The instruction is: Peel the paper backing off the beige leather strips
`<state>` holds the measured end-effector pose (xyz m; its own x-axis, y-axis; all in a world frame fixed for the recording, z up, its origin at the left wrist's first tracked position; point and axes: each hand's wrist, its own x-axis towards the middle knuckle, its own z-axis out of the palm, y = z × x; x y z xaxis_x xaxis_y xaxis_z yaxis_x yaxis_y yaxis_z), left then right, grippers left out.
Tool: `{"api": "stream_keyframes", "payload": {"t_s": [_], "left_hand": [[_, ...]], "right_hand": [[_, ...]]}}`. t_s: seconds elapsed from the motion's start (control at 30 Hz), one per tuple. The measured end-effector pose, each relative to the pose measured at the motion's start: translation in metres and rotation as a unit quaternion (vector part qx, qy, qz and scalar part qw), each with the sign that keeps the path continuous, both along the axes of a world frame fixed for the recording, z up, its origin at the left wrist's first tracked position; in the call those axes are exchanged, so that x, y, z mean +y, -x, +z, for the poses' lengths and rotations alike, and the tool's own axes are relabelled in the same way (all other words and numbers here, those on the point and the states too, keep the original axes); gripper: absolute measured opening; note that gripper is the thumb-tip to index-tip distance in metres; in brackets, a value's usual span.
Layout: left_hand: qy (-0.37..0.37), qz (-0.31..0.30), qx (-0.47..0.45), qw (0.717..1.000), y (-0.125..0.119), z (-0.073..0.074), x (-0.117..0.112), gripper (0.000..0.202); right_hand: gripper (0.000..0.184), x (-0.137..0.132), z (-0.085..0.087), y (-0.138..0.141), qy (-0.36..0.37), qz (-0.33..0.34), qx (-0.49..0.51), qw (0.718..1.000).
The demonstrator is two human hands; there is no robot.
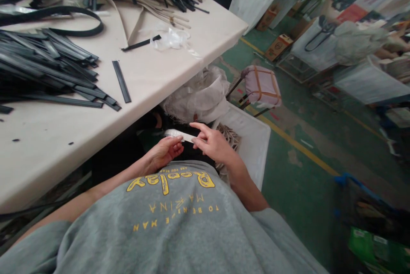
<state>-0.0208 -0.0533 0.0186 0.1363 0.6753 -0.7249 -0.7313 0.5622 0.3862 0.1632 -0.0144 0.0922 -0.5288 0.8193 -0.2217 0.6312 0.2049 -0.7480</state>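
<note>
Both hands are down in my lap, below the table edge, above my grey T-shirt with yellow lettering. My left hand [165, 151] curls its fingers round one end of a short white strip [179, 135]. My right hand [212, 142] pinches the strip's other end, with the index finger stretched out over it. The strip lies roughly level between the two hands. A heap of black flat strips [48, 69] lies on the beige table [153, 73] to my upper left, well away from both hands.
One loose black strip [121, 81] lies apart on the table, with a crumpled clear plastic bag [173, 39] further back. A white bin [253, 145] stands on the floor beside my right arm. A stool with a pink cushion [261, 86] and white crates stand on the green floor.
</note>
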Motion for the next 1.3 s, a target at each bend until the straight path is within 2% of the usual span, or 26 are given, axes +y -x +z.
{"api": "stream_keyframes", "payload": {"t_s": [0.1, 0.27, 0.47, 0.63, 0.7, 0.83, 0.93, 1.03, 1.1, 1.2, 1.3], "left_hand": [[0.006, 0.007, -0.004, 1.000, 0.001, -0.001, 0.001, 0.019], [-0.005, -0.050, -0.022, 0.999, -0.002, -0.001, -0.001, 0.017], [0.000, 0.007, 0.003, 1.000, 0.007, -0.007, 0.003, 0.017], [-0.014, -0.059, -0.013, 0.998, 0.000, -0.008, 0.002, 0.014], [-0.022, -0.048, -0.007, 0.999, 0.001, -0.007, 0.004, 0.014], [-0.020, 0.009, 0.016, 1.000, 0.010, -0.007, 0.009, 0.017], [-0.012, -0.015, 0.018, 1.000, 0.008, -0.008, 0.010, 0.015], [-0.022, -0.052, 0.008, 0.998, 0.002, -0.007, 0.008, 0.012], [-0.027, -0.045, 0.009, 0.999, 0.003, -0.006, 0.009, 0.013], [-0.015, -0.011, 0.012, 1.000, 0.010, -0.003, 0.013, 0.016], [0.004, -0.005, 0.009, 1.000, 0.017, -0.001, 0.016, 0.021]], "right_hand": [[0.050, -0.002, 0.005, -0.010, -0.034, -0.015, -0.010, 0.999], [0.047, 0.000, -0.008, 0.009, -0.030, 0.001, -0.041, 0.999], [0.049, -0.001, -0.003, -0.015, -0.033, -0.014, -0.025, 0.999], [0.047, -0.002, -0.011, 0.002, -0.011, -0.009, -0.025, 1.000], [0.048, 0.000, -0.015, 0.005, 0.002, -0.012, -0.010, 1.000], [0.049, 0.002, -0.014, -0.014, 0.021, -0.027, 0.016, 0.999], [0.047, 0.002, -0.015, -0.015, 0.024, -0.034, 0.011, 0.999], [0.045, 0.004, -0.019, -0.002, 0.025, -0.015, 0.012, 1.000], [0.045, 0.004, -0.018, 0.000, 0.004, 0.013, 0.016, 1.000], [0.041, 0.001, -0.008, -0.016, -0.030, 0.066, 0.073, 0.995], [0.035, -0.007, -0.001, -0.035, -0.039, 0.093, 0.164, 0.981]]}}
